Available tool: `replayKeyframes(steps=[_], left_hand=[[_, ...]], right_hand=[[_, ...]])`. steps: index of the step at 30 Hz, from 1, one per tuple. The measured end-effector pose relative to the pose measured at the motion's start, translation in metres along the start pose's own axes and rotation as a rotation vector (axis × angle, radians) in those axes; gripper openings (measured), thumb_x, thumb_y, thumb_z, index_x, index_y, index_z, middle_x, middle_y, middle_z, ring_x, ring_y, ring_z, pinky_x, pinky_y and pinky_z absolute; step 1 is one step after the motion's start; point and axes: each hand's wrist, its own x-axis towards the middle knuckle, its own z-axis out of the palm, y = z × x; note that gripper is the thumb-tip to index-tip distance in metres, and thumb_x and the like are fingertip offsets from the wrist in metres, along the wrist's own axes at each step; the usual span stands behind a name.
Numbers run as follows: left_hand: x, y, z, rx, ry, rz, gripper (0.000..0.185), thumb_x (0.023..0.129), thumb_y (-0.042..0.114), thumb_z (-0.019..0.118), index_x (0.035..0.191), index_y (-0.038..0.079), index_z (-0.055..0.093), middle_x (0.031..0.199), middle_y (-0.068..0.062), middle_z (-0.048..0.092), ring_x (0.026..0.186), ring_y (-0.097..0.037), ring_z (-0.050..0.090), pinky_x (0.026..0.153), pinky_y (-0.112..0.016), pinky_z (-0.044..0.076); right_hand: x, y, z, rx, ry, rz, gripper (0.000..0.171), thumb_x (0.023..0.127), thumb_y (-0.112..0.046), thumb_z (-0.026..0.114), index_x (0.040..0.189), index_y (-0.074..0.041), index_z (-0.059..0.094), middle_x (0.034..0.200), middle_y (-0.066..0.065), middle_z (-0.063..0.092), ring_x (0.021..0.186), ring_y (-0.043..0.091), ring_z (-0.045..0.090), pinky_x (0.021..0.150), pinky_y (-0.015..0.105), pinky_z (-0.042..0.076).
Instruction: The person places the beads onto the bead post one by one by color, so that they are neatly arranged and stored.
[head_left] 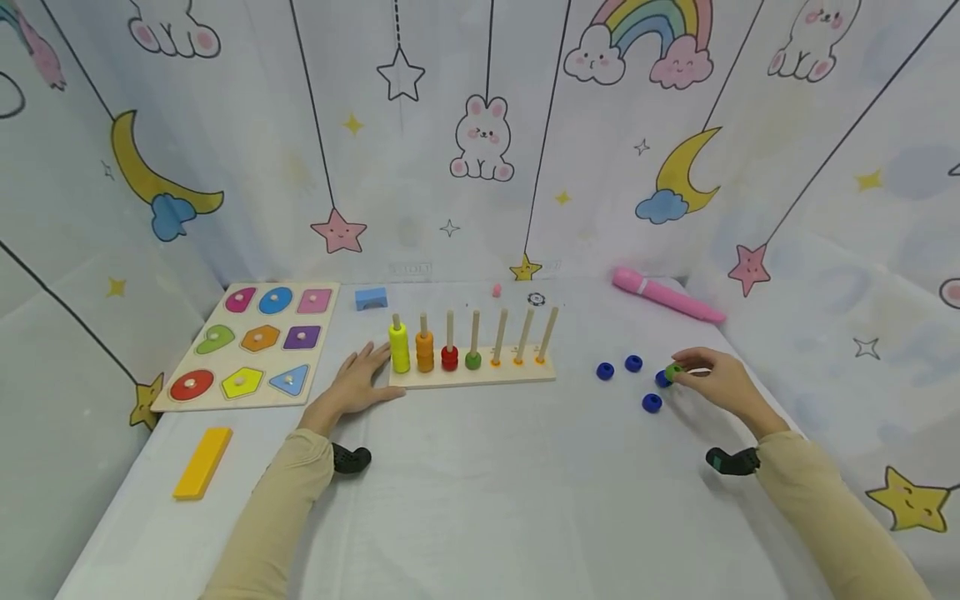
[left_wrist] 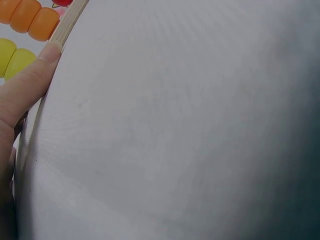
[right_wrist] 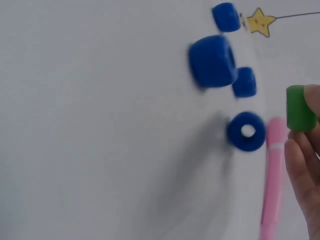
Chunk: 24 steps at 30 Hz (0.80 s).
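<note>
My right hand (head_left: 720, 382) pinches a green bead (head_left: 673, 372) between thumb and fingertips, just above the table (head_left: 480, 500), among four blue beads (head_left: 633, 363). My left hand (head_left: 360, 379) lies flat, fingers straight, touching the left end of the wooden peg board (head_left: 472, 377) beside the yellow beads (head_left: 399, 348).

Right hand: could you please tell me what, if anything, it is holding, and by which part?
The right hand pinches a green bead by its curved side, at the fingertips.
</note>
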Motion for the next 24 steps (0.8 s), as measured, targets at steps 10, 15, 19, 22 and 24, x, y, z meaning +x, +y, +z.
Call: replayKeyframes(steps=[10, 15, 19, 22, 24], left_hand=[[-0.001, -0.002, 0.002, 0.001, -0.012, -0.006, 0.088, 0.083, 0.048, 0.068, 0.148, 0.006, 0.028, 0.154, -0.014, 0.021, 0.142, -0.037, 0.004, 0.114, -0.053, -0.002], [0.002, -0.004, 0.003, 0.003, -0.020, -0.006, 0.089, 0.083, 0.050, 0.066, 0.149, 0.006, 0.026, 0.155, -0.014, 0.020, 0.142, -0.036, 0.003, 0.114, -0.052, -0.002], [0.003, -0.004, 0.003, -0.003, -0.018, -0.003, 0.089, 0.083, 0.050, 0.067, 0.149, 0.006, 0.026, 0.154, -0.015, 0.021, 0.142, -0.037, 0.004, 0.114, -0.052, -0.002], [0.002, -0.003, 0.002, -0.007, -0.012, -0.002, 0.089, 0.082, 0.048, 0.068, 0.149, 0.005, 0.027, 0.154, -0.015, 0.021, 0.142, -0.037, 0.004, 0.114, -0.053, -0.001], [0.002, -0.002, 0.001, -0.011, -0.010, -0.002, 0.088, 0.083, 0.047, 0.068, 0.149, 0.005, 0.027, 0.154, -0.015, 0.021, 0.142, -0.037, 0.004, 0.114, -0.053, -0.002]], right_hand=[[0.064, -0.067, 0.017, 0.103, 0.061, -0.068, 0.030, 0.089, -0.018, 0.067, 0.114, -0.002, 0.062, 0.109, 0.014, 0.064, 0.102, 0.027, 0.061, 0.080, 0.012, 0.049], [0.105, -0.109, 0.033, 0.168, 0.055, -0.123, 0.028, 0.089, -0.011, 0.065, 0.116, -0.001, 0.061, 0.111, 0.013, 0.063, 0.104, 0.026, 0.060, 0.089, 0.029, 0.052], [0.129, -0.140, 0.047, 0.185, 0.047, -0.173, 0.029, 0.090, -0.008, 0.064, 0.117, 0.001, 0.059, 0.112, 0.014, 0.063, 0.105, 0.026, 0.059, 0.091, 0.036, 0.051], [0.141, -0.163, 0.058, 0.209, 0.041, -0.225, 0.030, 0.089, -0.006, 0.064, 0.117, 0.003, 0.059, 0.112, 0.016, 0.063, 0.104, 0.027, 0.060, 0.090, 0.035, 0.052], [0.146, -0.177, 0.066, 0.229, 0.031, -0.264, 0.029, 0.089, -0.004, 0.064, 0.116, 0.004, 0.059, 0.111, 0.017, 0.063, 0.102, 0.027, 0.061, 0.089, 0.033, 0.052]])
